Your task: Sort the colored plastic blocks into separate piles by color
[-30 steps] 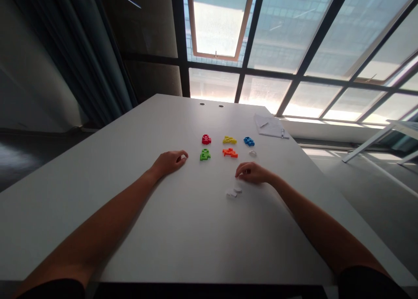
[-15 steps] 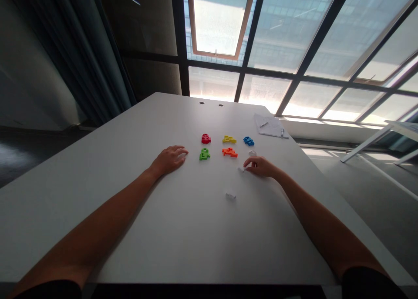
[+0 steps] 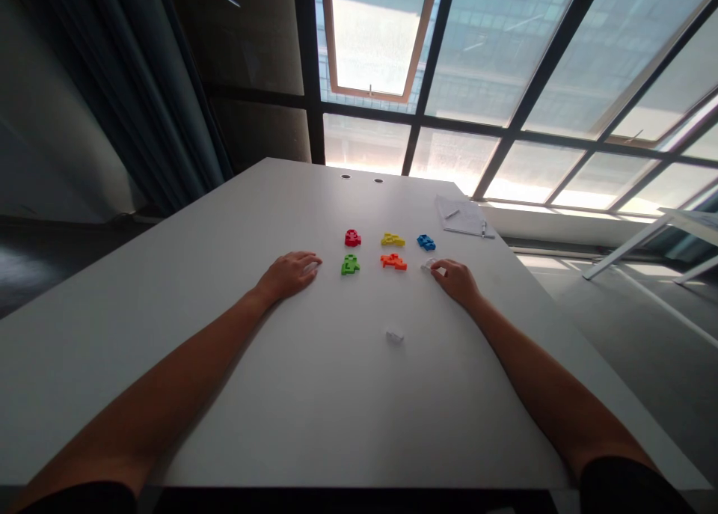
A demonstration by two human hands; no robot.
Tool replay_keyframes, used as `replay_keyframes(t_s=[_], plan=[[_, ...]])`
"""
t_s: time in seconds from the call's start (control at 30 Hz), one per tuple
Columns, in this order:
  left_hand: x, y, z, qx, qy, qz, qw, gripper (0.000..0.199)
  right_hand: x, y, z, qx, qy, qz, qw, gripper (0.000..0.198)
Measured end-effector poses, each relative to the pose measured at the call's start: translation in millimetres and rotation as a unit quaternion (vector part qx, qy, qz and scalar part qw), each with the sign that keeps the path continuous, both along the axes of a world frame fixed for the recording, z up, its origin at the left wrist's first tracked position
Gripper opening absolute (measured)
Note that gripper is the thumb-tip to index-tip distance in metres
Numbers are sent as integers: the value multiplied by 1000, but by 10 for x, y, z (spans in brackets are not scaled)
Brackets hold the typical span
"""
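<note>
Fingers (image 3: 443,264) of the right hand (image 3: 458,280): bend downward with the tips drawn together, touching a small white piece (image 3: 427,265) just to the right of the orange piece (image 3: 393,262). Cannot tell whether clamped on that white piece or merely resting against it. Fingers of the left hand (image 3: 288,274): lie loosely apart and slightly curved, palm down, to the left of the orange piece, farther out than the green piece (image 3: 351,265). Show a pale patch among them; too small to tell what.

Around the orange piece, all on the white table (image 3: 269,417): to its left, apart from it, the green piece; just beyond it, the yellow piece (image 3: 393,240); beyond and to the left, the red piece (image 3: 352,239); beyond and to the right, the blue piece (image 3: 426,242). On the near side of the orange piece, well apart from it, another white piece (image 3: 395,337).

Farther beyond the orange piece and to the right, close to the table's edge: white paper (image 3: 463,222), bearing a pen (image 3: 452,215). Straight beyond, past the table's far end: a large window (image 3: 476,57). Far to the left: a dark curtain (image 3: 112,72).
</note>
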State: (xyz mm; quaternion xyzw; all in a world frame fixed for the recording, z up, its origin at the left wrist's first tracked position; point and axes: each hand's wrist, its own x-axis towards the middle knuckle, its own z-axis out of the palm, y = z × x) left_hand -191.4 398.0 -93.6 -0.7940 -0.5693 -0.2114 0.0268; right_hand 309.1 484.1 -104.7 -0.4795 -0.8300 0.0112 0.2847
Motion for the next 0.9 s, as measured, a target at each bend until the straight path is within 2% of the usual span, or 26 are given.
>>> replay_keyframes(t_s=[0.2,0.47,0.57,0.67,0.73,0.9], plan=[[-3,-4,6,-6,14,4,1000,39,-102,37,18,10,-29,-33,999,22],[-8,-4,2,-1,1,3,1000,39,-134,-50,37,3,-58,-129,990,23],[-7,3,2,0,3,1,1000,40,-144,-63,42,20,-48,-164,985,29],[-3,4,4,1,3,1,1000,39,-149,-34,38,32,-58,-156,985,44],[3,0,9,0,5,5,1000,39,-151,3,28,17,-62,-148,987,52],[24,-19,30,-2,3,10,1000,39,-156,72,4,-10,-46,-126,991,55]])
